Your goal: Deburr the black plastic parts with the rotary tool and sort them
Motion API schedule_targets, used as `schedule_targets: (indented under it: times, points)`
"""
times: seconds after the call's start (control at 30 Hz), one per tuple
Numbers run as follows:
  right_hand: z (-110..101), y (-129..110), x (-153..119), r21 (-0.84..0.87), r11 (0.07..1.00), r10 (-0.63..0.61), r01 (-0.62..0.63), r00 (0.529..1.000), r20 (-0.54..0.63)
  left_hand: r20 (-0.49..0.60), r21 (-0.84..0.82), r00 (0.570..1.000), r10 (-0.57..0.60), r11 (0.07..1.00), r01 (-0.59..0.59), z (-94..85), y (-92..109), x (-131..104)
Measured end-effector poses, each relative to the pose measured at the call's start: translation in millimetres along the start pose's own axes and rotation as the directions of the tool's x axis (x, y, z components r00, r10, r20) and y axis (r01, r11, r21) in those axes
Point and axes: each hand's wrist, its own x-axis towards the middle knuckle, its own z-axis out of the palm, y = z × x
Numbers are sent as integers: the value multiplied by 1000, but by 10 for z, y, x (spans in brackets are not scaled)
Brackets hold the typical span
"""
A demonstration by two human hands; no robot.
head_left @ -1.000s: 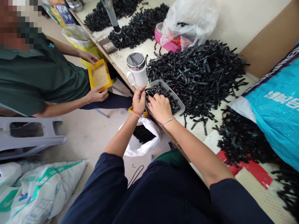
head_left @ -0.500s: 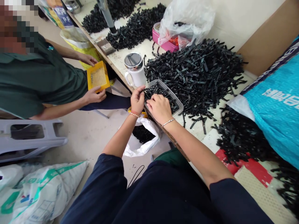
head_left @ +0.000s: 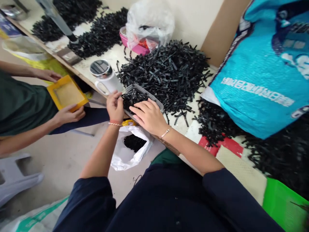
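In the head view, a clear container (head_left: 157, 102) of black pieces (head_left: 135, 95) sits at the tabletop's (head_left: 85, 68) front edge, beside a white mug (head_left: 113, 83) and a larger black heap (head_left: 166, 75). The left hand (head_left: 115, 107) is at the container's mug end; the right hand (head_left: 151, 118) lies over its near side, fingers loosely bent. Whether either grip is closed on a piece, I cannot tell.

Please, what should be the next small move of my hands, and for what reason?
I would probably lower the right hand's fingertips onto one of the black pieces in the clear container, because that hand is over them. The left hand is at the container's end, beside the white mug; whether it holds a piece, I cannot tell.
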Motion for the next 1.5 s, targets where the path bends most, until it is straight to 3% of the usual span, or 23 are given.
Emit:
schedule_targets:
  times: [0.07,0.17,0.23,0.33,0.4,0.47,0.57,0.63,0.73,0.83,1.03,1.17,1.23,1.3,1.37,1.43,1.5]
  points:
    - [-262,104,-375,50,998,28,-25,998,-55,-40,64,998,40,997,-37,-30,135,9]
    - [-647,397,-1096,117,981,170,-155,976,-133,-1,132,988,156,979,-154,-32,579,-137]
    - [-847,646,-1636,154,937,338,-312,921,-191,143,101,954,265,955,-281,61,953,-380]
    - [-1044,939,-2460,217,831,556,-511,760,-338,476,2,812,339,922,-387,346,1360,-870]
    - [-1133,1001,-2981,249,759,647,-601,654,-393,627,13,726,282,928,-372,532,1449,-1168]
    - [-1209,964,-3441,285,698,707,-657,567,-423,693,52,686,221,934,-354,646,1429,-1369]
    - [-1313,876,-3954,339,638,759,-692,489,-430,701,83,683,206,928,-364,683,1375,-1477]
    - [-1374,896,-4172,323,627,767,-709,489,-415,698,119,689,197,916,-382,645,1423,-1477]
    - [-1445,1090,-4318,166,643,740,-748,552,-384,734,236,668,122,876,-420,540,1632,-1486]
    - [-1480,1398,-4250,-36,614,742,-789,592,-315,740,319,671,45,855,-410,474,1852,-1544]
    - [-1492,1825,-3890,-382,461,842,-801,531,-96,643,420,757,-117,880,-221,486,1999,-1580]
    - [-1486,1864,-3879,-431,464,844,-774,534,-51,602,468,701,-383,880,80,405,2084,-1537]
    - [-1491,1859,-3930,-410,472,843,-780,535,-48,567,479,700,-434,865,148,348,2178,-1543]
    - [-1513,1876,-3984,-268,520,828,-811,555,-75,541,468,718,-437,866,175,324,2314,-1567]
    - [-1563,1919,-4034,37,580,805,-814,565,-183,563,367,659,-499,865,342,367,2499,-1610]
    - [-1632,1941,-4084,140,571,810,-809,528,-256,653,229,496,-573,773,592,480,2740,-1688]
    - [-1681,1864,-4128,214,578,799,-787,493,-345,751,186,291,-593,612,769,638,3027,-1815]
